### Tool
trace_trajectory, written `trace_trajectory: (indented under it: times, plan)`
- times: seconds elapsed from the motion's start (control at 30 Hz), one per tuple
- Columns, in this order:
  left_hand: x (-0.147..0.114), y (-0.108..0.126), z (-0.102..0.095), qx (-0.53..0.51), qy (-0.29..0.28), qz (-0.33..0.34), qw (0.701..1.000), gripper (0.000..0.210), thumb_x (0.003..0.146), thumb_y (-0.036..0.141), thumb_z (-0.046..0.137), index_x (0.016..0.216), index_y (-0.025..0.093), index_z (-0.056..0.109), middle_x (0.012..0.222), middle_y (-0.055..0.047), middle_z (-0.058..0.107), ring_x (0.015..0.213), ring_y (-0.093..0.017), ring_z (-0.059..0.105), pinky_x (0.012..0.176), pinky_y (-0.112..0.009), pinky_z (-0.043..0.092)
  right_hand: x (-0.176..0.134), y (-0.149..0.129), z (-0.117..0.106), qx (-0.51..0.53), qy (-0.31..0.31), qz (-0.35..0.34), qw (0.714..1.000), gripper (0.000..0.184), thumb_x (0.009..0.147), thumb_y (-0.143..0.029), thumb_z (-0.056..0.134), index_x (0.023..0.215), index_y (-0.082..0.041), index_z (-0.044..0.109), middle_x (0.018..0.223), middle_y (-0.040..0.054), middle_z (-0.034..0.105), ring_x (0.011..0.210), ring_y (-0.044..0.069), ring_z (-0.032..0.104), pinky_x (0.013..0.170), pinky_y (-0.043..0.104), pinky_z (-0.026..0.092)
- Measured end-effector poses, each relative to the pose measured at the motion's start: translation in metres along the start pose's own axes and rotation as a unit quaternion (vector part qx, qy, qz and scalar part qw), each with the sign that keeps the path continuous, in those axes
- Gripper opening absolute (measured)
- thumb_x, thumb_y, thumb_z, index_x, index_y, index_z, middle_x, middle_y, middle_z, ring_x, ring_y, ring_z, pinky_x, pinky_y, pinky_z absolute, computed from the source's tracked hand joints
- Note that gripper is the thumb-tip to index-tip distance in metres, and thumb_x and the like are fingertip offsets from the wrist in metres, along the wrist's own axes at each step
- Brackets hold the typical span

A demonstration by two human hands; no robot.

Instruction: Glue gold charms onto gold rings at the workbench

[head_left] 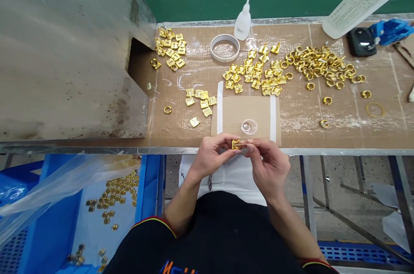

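Observation:
My left hand [209,157] pinches a small square gold piece [235,144] at the front edge of the bench. My right hand [271,165] is closed on a thin wooden stick [251,144], whose tip meets the gold piece; the exact contact is too small to tell. Just beyond my hands, a small clear cup [252,132] sits on a cardboard sheet [246,108] fixed by white tape strips. Several square gold pieces [204,104] lie left of the sheet, and more gold pieces [249,70] are spread behind it.
A heap of gold rings [318,63] lies at the right. Behind stand a white dropper bottle [242,24] and a tape roll [225,59]. A metal box [74,58] blocks the left side. Below it is a blue bin [58,205] with gold parts.

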State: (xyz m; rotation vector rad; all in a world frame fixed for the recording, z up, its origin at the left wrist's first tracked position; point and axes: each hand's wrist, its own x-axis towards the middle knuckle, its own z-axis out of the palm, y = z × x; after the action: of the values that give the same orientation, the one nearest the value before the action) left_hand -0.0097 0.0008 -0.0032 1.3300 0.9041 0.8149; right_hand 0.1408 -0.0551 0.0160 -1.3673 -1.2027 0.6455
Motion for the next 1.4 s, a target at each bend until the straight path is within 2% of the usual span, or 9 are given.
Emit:
trace_trajectory:
  times: [0.47, 0.57, 0.63, 0.7, 0.8, 0.93, 1.07, 1.27, 1.4]
  plan:
    - [0.000, 0.000, 0.000, 0.006, -0.001, 0.004, 1.000, 0.030, 0.082, 0.034, 0.080, 0.103, 0.013, 0.076, 0.078, -0.007, 0.076, 0.068, -0.015, 0.070, 0.064, -0.023, 0.058, 0.005, -0.002, -0.004, -0.001, -0.029, -0.023, 0.999, 0.012, 0.096, -0.014, 0.065, 0.099, -0.024, 0.071, 0.091, 0.0028, 0.080, 0.081, 0.018, 0.078, 0.064, 0.027, 0.064]
    - [-0.001, 0.001, 0.001, 0.008, 0.003, -0.004, 1.000, 0.031, 0.083, 0.033, 0.080, 0.105, 0.012, 0.075, 0.082, -0.008, 0.077, 0.072, -0.016, 0.072, 0.067, -0.024, 0.059, 0.012, 0.004, -0.013, 0.001, 0.007, -0.033, 0.999, 0.013, 0.096, -0.016, 0.064, 0.102, -0.025, 0.071, 0.095, 0.0031, 0.079, 0.087, 0.019, 0.077, 0.069, 0.031, 0.064]
    - [-0.001, 0.001, 0.001, 0.019, 0.006, -0.002, 1.000, 0.031, 0.083, 0.033, 0.079, 0.106, 0.012, 0.075, 0.084, -0.009, 0.077, 0.074, -0.017, 0.072, 0.070, -0.025, 0.060, 0.021, 0.010, -0.017, -0.023, 0.042, -0.053, 0.997, 0.010, 0.097, -0.019, 0.064, 0.101, -0.026, 0.071, 0.097, 0.0040, 0.078, 0.092, 0.021, 0.076, 0.078, 0.037, 0.064]
    - [-0.001, 0.001, 0.001, 0.032, 0.007, 0.005, 0.999, 0.030, 0.084, 0.032, 0.078, 0.106, 0.013, 0.076, 0.084, -0.008, 0.077, 0.074, -0.016, 0.071, 0.070, -0.025, 0.060, 0.032, 0.017, -0.019, -0.070, 0.051, -0.076, 0.993, 0.008, 0.097, -0.022, 0.064, 0.095, -0.025, 0.072, 0.095, 0.0049, 0.076, 0.094, 0.022, 0.074, 0.083, 0.041, 0.062]
    - [0.000, 0.001, 0.001, 0.050, 0.012, 0.016, 0.999, 0.028, 0.084, 0.031, 0.078, 0.106, 0.014, 0.077, 0.082, -0.006, 0.076, 0.072, -0.015, 0.069, 0.068, -0.023, 0.058, 0.043, 0.026, -0.015, -0.135, 0.043, -0.100, 0.985, 0.012, 0.095, -0.026, 0.066, 0.087, -0.026, 0.074, 0.095, 0.0058, 0.074, 0.091, 0.022, 0.073, 0.081, 0.040, 0.062]
    - [0.000, 0.002, 0.000, 0.061, 0.015, 0.022, 0.998, 0.027, 0.082, 0.030, 0.079, 0.104, 0.015, 0.078, 0.078, -0.004, 0.074, 0.069, -0.013, 0.067, 0.066, -0.021, 0.056, 0.046, 0.030, -0.011, -0.156, 0.034, -0.094, 0.983, 0.013, 0.095, -0.027, 0.066, 0.087, -0.027, 0.076, 0.098, 0.0063, 0.072, 0.091, 0.022, 0.071, 0.078, 0.038, 0.061]
    - [0.000, 0.002, 0.001, 0.057, 0.015, 0.019, 0.998, 0.027, 0.082, 0.029, 0.080, 0.104, 0.015, 0.078, 0.078, -0.004, 0.074, 0.067, -0.013, 0.067, 0.065, -0.020, 0.055, 0.046, 0.028, -0.012, -0.118, -0.007, -0.073, 0.990, 0.012, 0.094, -0.024, 0.067, 0.088, -0.027, 0.076, 0.097, 0.0056, 0.072, 0.091, 0.022, 0.071, 0.076, 0.037, 0.060]
    - [0.000, 0.002, 0.002, 0.048, 0.002, -0.013, 0.999, 0.031, 0.083, 0.031, 0.079, 0.108, 0.013, 0.076, 0.081, -0.007, 0.076, 0.069, -0.015, 0.071, 0.066, -0.022, 0.058, 0.046, 0.030, -0.014, -0.010, 0.035, -0.020, 0.999, 0.009, 0.095, -0.025, 0.068, 0.088, -0.025, 0.074, 0.092, 0.0043, 0.075, 0.092, 0.021, 0.073, 0.079, 0.036, 0.059]
    - [-0.001, 0.001, 0.002, 0.042, 0.004, -0.016, 0.999, 0.032, 0.084, 0.032, 0.078, 0.109, 0.013, 0.076, 0.079, -0.007, 0.076, 0.069, -0.015, 0.072, 0.066, -0.022, 0.058, 0.040, 0.021, -0.015, 0.046, 0.074, 0.025, 0.996, 0.009, 0.096, -0.029, 0.069, 0.090, -0.023, 0.073, 0.087, 0.0030, 0.078, 0.082, 0.019, 0.075, 0.075, 0.033, 0.061]
